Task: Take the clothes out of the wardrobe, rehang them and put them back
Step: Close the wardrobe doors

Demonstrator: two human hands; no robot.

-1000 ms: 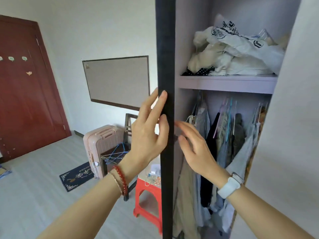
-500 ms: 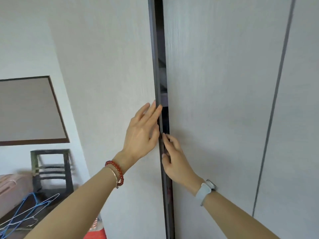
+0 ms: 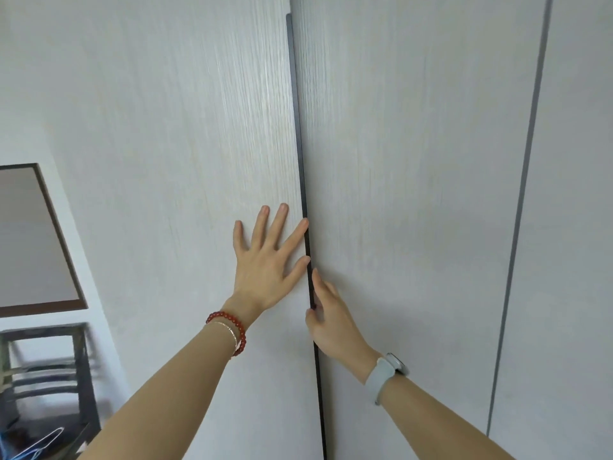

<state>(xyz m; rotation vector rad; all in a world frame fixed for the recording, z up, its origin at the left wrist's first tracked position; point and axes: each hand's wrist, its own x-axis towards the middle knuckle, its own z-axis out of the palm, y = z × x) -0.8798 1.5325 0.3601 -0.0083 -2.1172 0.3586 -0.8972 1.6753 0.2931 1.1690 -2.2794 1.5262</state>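
The wardrobe is closed, so the clothes inside are hidden. Its pale wood-grain left door (image 3: 182, 161) meets the right door (image 3: 414, 161) at a thin dark seam. My left hand (image 3: 265, 270), with a red bead bracelet at the wrist, presses flat on the left door, fingers spread beside the seam. My right hand (image 3: 335, 323), with a pale watch band at the wrist, rests edge-on against the right door just below it. Its straight fingers touch the seam and hold nothing.
A third wardrobe panel (image 3: 577, 227) stands to the right behind a grey strip. At the left, a brown-framed board (image 3: 30, 237) hangs on the wall above a dark chair (image 3: 79, 376). Wire hangers (image 3: 39, 446) lie at the bottom left corner.
The left door swung shut: the hanging clothes and shelf seen a second ago are now hidden. My left hand went from the door's edge to flat on its front.
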